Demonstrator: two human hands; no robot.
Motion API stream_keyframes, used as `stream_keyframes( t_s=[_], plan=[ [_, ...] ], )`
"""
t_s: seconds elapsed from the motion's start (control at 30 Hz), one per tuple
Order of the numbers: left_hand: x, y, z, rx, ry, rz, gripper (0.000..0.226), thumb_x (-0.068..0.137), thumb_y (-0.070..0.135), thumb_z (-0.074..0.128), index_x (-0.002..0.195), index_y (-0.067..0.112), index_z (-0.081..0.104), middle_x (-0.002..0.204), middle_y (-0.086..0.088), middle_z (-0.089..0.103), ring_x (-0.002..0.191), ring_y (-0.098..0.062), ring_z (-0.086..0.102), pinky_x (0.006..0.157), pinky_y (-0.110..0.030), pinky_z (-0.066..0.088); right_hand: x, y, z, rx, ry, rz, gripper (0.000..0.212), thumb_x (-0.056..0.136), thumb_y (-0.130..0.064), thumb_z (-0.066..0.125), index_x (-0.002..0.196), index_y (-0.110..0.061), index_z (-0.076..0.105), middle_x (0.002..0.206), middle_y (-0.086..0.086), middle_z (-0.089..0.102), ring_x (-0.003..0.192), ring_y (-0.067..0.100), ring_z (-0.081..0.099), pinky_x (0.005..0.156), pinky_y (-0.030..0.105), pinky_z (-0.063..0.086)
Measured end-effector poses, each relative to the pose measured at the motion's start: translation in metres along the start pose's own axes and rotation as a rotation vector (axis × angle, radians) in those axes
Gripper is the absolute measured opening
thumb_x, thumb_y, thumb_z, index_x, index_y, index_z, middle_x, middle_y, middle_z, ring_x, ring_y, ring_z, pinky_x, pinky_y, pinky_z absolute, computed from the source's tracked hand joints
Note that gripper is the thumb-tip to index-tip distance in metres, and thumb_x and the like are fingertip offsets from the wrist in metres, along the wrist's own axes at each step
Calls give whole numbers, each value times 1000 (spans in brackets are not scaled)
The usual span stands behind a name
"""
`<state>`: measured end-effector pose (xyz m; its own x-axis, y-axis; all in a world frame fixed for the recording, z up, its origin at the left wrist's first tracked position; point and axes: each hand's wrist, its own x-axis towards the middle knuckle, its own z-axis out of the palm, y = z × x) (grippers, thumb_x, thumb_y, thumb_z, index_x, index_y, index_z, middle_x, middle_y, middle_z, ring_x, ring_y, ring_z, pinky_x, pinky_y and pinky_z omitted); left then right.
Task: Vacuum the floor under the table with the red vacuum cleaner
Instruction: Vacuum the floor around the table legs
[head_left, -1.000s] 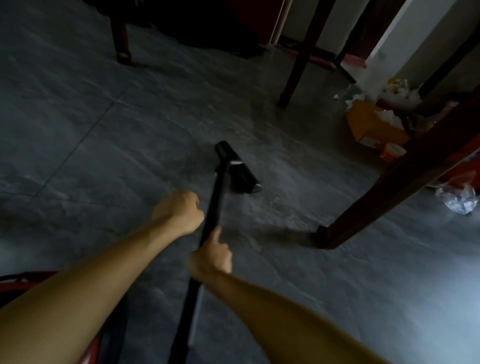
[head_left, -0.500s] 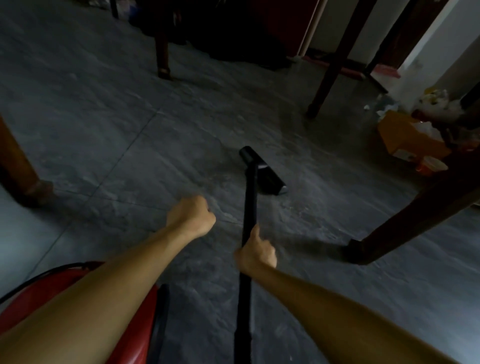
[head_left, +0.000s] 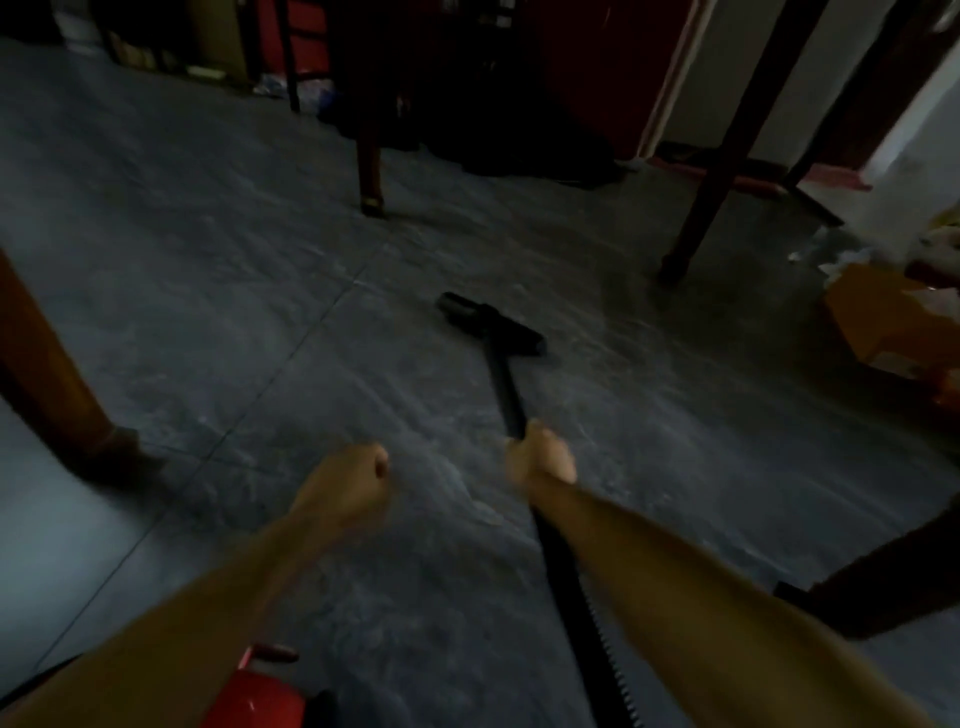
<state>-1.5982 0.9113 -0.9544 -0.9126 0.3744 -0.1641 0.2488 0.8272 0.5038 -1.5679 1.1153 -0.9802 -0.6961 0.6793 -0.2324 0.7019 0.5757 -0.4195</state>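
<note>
My right hand (head_left: 543, 460) grips the black vacuum wand (head_left: 505, 387), thumb lying along the tube. The wand runs forward to the black floor nozzle (head_left: 491, 323), which rests on the grey tiled floor (head_left: 260, 291) between the table legs. A ribbed black hose (head_left: 597, 623) trails back under my right forearm. The red vacuum cleaner body (head_left: 254, 699) shows at the bottom edge, partly behind my left arm. My left hand (head_left: 353, 483) hovers in a fist to the left of the wand and holds nothing.
Wooden table legs stand at the left (head_left: 57, 395), far centre (head_left: 370, 171), far right (head_left: 727, 171) and near right (head_left: 883, 592). An orange cardboard box (head_left: 893, 322) with white litter sits at the right. Dark furniture lines the back wall.
The view has swung left and up, so the left table leg is in sight. The nozzle has moved forward and to the left. My left hand stays fisted beside the wand.
</note>
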Motion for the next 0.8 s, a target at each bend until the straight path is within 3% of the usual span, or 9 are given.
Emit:
stream_keyframes(
  t_s=[0.1, 0.23, 0.33, 0.4, 0.5, 0.57, 0.63, 0.73, 0.8],
  plan=[
    [7, -15, -8, 16, 21, -78, 21, 91, 18, 40, 88, 7, 58, 109, -21, 64, 102, -33, 60, 80, -33, 45, 47, -24, -15, 43, -56, 4, 47, 98, -31, 50, 138, -7, 44, 138, 15, 52, 125, 32, 51, 99, 35, 42],
    [10, -40, -17, 71, 98, -183, 14, 92, 21, 42, 86, 12, 50, 105, -19, 64, 99, -34, 61, 69, -29, 40, 55, -92, 32, 228, -189, -66, 52, 96, -27, 50, 142, -6, 39, 137, 16, 52, 123, 34, 53, 99, 35, 44],
    [10, -59, -18, 56, 113, -227, 21, 93, 22, 42, 98, 7, 56, 104, -17, 65, 96, -31, 62, 74, -33, 46, 33, -143, 74, 249, -365, -204, 58, 98, -26, 45, 150, -7, 26, 146, 16, 43, 131, 33, 45, 106, 36, 38],
    [9, -68, -15, 32, 118, -249, 21, 94, 24, 41, 101, 11, 56, 98, -13, 65, 83, -23, 63, 65, -31, 47, 20, -165, 91, 184, -458, -342, 59, 96, -26, 50, 150, -12, 30, 147, 13, 43, 129, 33, 46, 105, 37, 41],
    [8, -74, -9, -28, 123, -286, 24, 96, 29, 40, 113, 18, 53, 100, -5, 63, 76, -10, 59, 58, -22, 41, 13, -180, 104, 16, -369, -478, 51, 95, -28, 50, 144, -15, 41, 140, 11, 51, 124, 31, 51, 100, 39, 46],
    [7, -75, -11, -46, 119, -283, 28, 96, 30, 40, 119, 18, 50, 106, -4, 63, 81, -8, 59, 60, -20, 40, 15, -185, 107, -31, -286, -485, 49, 99, -28, 47, 145, -12, 38, 145, 13, 45, 131, 30, 45, 104, 40, 38],
    [6, -71, -17, -57, 120, -267, 32, 97, 29, 38, 125, 16, 48, 114, -8, 62, 85, -9, 59, 63, -19, 41, 29, -183, 102, -23, -186, -388, 48, 101, -26, 45, 145, -9, 36, 148, 14, 41, 135, 30, 40, 108, 39, 33],
    [8, -61, -23, -129, 130, -304, 38, 97, 28, 38, 131, 13, 45, 128, -12, 57, 108, -20, 58, 82, -26, 43, 65, -166, 88, 83, -142, -201, 50, 97, -32, 50, 140, -8, 42, 141, 16, 49, 127, 33, 50, 102, 39, 41],
    [14, -54, -26, -124, 146, -309, 33, 97, 27, 38, 125, 11, 49, 125, -12, 58, 110, -22, 57, 84, -29, 43, 81, -154, 82, 136, -160, -140, 47, 95, -27, 50, 136, -6, 44, 135, 18, 53, 121, 37, 54, 101, 43, 46]
  ],
)
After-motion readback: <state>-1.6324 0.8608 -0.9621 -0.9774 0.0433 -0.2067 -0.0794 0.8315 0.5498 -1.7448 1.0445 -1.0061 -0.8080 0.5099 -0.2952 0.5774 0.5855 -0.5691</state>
